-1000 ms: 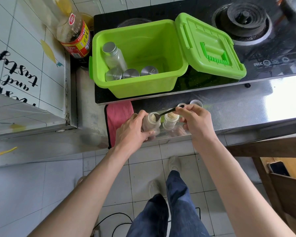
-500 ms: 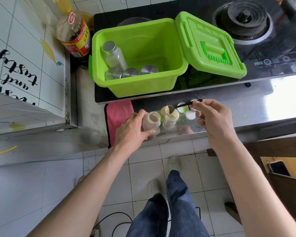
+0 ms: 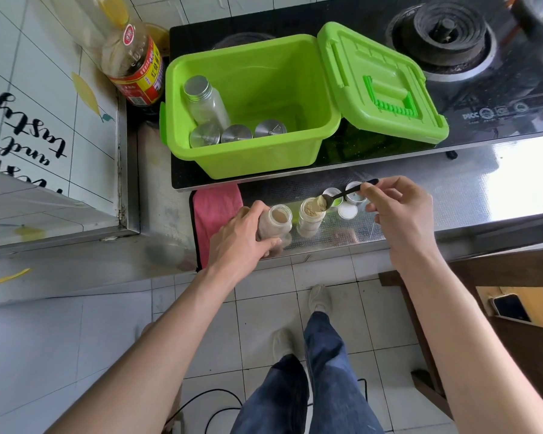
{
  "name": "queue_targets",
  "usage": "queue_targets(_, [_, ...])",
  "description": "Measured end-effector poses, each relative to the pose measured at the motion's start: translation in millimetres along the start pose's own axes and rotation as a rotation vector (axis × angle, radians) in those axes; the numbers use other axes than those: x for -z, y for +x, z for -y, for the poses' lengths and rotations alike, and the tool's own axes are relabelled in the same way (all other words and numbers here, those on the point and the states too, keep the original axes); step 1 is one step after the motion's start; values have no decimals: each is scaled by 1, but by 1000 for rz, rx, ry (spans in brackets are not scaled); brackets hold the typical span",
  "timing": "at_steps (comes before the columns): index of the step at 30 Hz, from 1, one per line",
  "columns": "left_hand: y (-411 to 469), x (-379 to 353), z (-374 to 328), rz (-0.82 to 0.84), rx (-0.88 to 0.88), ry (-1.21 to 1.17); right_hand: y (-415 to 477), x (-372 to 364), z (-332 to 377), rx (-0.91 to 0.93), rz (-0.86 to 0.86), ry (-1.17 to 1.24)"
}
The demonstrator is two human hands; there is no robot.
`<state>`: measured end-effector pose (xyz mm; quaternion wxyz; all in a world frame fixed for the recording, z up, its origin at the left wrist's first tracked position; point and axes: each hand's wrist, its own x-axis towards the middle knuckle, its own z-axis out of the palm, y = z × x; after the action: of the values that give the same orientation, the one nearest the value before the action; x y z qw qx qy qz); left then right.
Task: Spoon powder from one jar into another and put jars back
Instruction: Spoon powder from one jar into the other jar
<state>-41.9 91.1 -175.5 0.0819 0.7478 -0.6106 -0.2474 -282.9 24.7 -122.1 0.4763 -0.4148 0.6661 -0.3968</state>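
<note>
Left hand (image 3: 242, 242) grips left jar (image 3: 275, 225); right hand (image 3: 398, 211) pinches spoon (image 3: 342, 195), its powder (image 3: 319, 204) apparently over right jar (image 3: 309, 219).

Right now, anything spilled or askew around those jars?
No spill visible. The jar under the spoon looks full to its rim, so overflow seems possible. In the green bin, one capped jar leans tilted.
</note>
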Motion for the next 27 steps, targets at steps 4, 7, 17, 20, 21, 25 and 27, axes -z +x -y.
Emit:
queue_targets(4, [-1, 1, 0, -3, 2, 2, 1, -5, -1, 87, 14, -94])
queue_targets(7, [-1, 1, -1, -4, 10, -1, -1, -11, 1, 203, 25, -230])
queue_targets(17, [-1, 2, -3, 18, 18, 2, -14, -23, 21, 620, 181, -715])
queue_targets(20, [-1, 1, -2, 22, 19, 3, -12, -24, 23, 651, 201, -752])
queue_targets(21, [-1, 1, -2, 22, 18, 1, -12, -24, 24, 655, 201, -756])
queue_targets(25, [-1, 1, -1, 18, 17, -6, -14, -22, 25, 664, 177, -736])
queue_targets(27, [-2, 1, -1, 19, 14, -9, -15, -21, 24, 659, 167, -719])
